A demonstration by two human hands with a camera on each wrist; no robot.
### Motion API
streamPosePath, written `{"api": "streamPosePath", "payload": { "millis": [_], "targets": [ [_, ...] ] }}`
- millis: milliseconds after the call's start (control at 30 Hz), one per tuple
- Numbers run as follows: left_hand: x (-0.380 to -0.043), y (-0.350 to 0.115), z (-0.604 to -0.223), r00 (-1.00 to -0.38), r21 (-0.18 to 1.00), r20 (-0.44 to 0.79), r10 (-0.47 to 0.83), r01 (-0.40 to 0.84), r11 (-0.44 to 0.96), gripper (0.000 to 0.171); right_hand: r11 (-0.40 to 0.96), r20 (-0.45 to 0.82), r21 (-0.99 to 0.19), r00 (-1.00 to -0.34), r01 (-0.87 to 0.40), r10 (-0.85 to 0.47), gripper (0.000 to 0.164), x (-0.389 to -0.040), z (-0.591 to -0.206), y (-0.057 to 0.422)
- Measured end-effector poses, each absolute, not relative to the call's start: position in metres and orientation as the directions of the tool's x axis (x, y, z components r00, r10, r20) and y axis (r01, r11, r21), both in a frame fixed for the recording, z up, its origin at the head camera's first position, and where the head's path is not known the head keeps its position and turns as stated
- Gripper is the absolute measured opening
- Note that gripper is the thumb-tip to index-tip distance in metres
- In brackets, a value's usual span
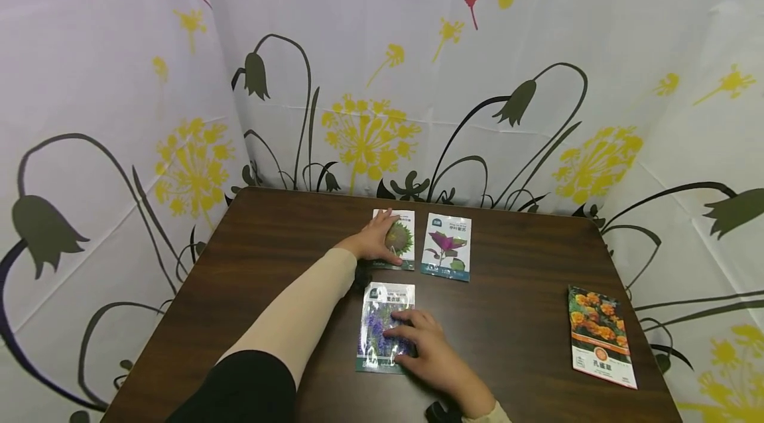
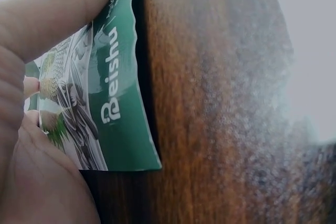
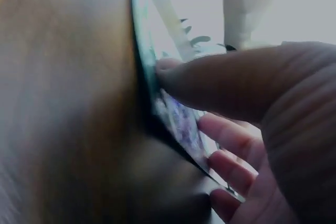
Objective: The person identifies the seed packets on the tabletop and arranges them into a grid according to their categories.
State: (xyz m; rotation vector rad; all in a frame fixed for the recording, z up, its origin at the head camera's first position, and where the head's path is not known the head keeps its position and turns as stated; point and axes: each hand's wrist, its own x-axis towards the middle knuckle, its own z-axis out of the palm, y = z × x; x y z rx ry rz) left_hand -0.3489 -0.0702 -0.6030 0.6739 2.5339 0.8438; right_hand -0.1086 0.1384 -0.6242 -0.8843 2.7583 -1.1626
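Note:
A seed packet with a spiky green sunflower head (image 1: 408, 237) lies at the table's far side. My left hand (image 1: 371, 241) rests over its left part, fingers spread toward the top edge and thumb near the bottom edge. In the left wrist view the thumb (image 2: 58, 14) lies across the packet's green "Beishu" band (image 2: 113, 114). Nearer to me is a packet with purple lavender flowers (image 1: 375, 330). My right hand (image 1: 432, 350) reaches over its right side with fingers apart and loosely bent. The right wrist view shows the thumb (image 3: 210, 82) over that packet's edge.
Right of the sunflower packet lies one with a magenta-leaved plant (image 1: 446, 247). A packet of orange marigolds (image 1: 601, 337) sits slanted near the right edge of the dark wooden table (image 1: 513, 317). A white flower-patterned curtain (image 1: 382, 25) hangs behind and along the sides.

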Motion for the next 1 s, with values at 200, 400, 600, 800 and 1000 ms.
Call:
{"api": "streamPosePath", "payload": {
  "millis": [200, 400, 600, 800, 1000],
  "targets": [
    [-0.349, -0.071, -0.602, -0.807, 0.629, -0.212, 0.552, 0.319, 0.709, 0.125, 0.54, 0.19, -0.698, -0.849, -0.47, -0.494, 0.049, -0.111, -0.622, 0.142],
    [-0.351, -0.067, -0.599, -0.804, 0.627, -0.21, 0.556, 0.325, 0.707, 0.124, 0.502, 0.287, -0.72, -0.864, -0.479, -0.413, 0.048, -0.118, -0.619, 0.158],
    [-0.35, -0.066, -0.599, -0.798, 0.627, -0.221, 0.561, 0.324, 0.708, 0.124, 0.544, 0.292, -0.716, -0.895, -0.438, -0.337, 0.048, -0.123, -0.612, 0.177],
    [-0.35, -0.068, -0.601, -0.792, 0.633, -0.225, 0.568, 0.324, 0.703, 0.123, 0.591, 0.292, -0.716, -0.929, -0.371, -0.23, 0.046, -0.128, -0.611, 0.201],
    [-0.35, -0.07, -0.599, -0.788, 0.63, -0.216, 0.576, 0.338, 0.699, 0.123, 0.618, 0.288, -0.724, -0.949, -0.306, -0.132, 0.044, -0.132, -0.61, 0.228]
  ]
}}
